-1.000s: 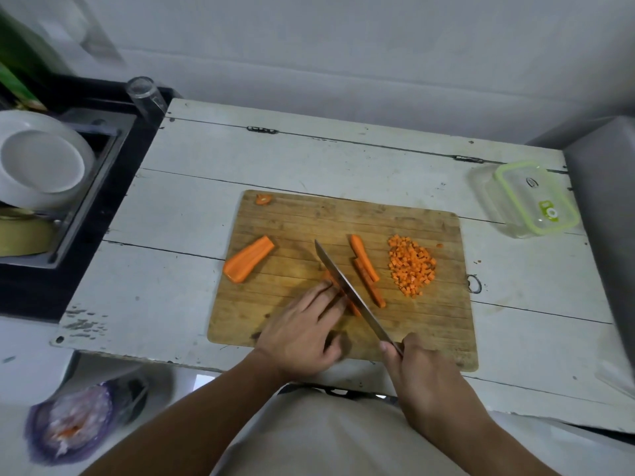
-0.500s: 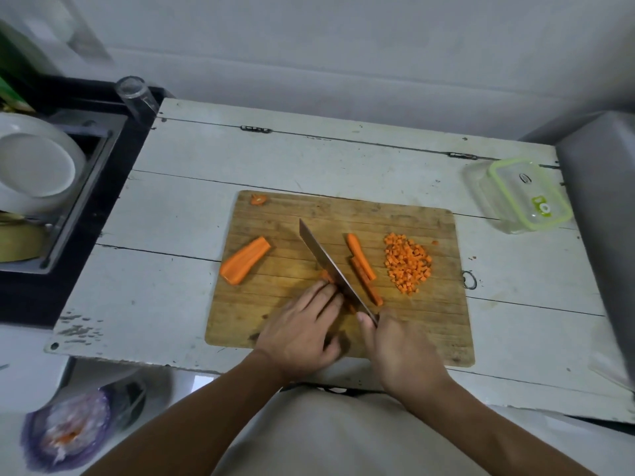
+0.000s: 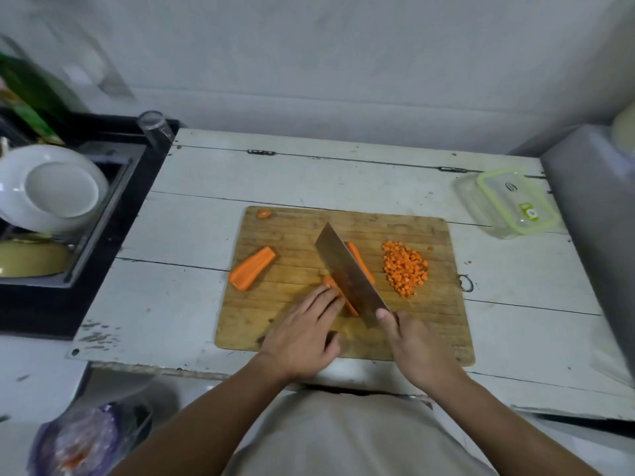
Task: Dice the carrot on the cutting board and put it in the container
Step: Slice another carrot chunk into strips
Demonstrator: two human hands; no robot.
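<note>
Head view: the right hand (image 3: 414, 345) is curled round the handle of a broad knife (image 3: 347, 271), whose blade runs up toward 11 o'clock across the middle of the cutting board (image 3: 443, 324). The left hand (image 3: 302, 333) lies just at 9 o'clock of the blade, fingers fairly straight and pressing down on a carrot strip (image 3: 338, 292) whose orange end shows beyond the fingertips and against the blade. Behind the blade, at its 3 o'clock side, another carrot strip (image 3: 360, 261) is partly hidden. A pile of diced carrot (image 3: 405, 267) sits at 3 o'clock on the board, and a thick carrot half (image 3: 252, 273) lies at 9 o'clock; a small carrot end (image 3: 264, 213) rests in the board's 11 o'clock corner. The board lies on a worn white plank tabletop (image 3: 213, 187) with chipped paint. At 2 o'clock from the board stands the clear container (image 3: 508, 204) with a green-rimmed lid, well apart from the carrot. At 10 o'clock, off the tabletop's edge, a dark sink (image 3: 113, 187) holds a white bowl (image 3: 51, 188) and a yellowish dish (image 3: 31, 257), with a clear glass (image 3: 154, 127) at its far corner. A pale wall (image 3: 343, 63) runs behind; a plastic bag (image 3: 86, 441) lies on the floor at 7 o'clock.
</note>
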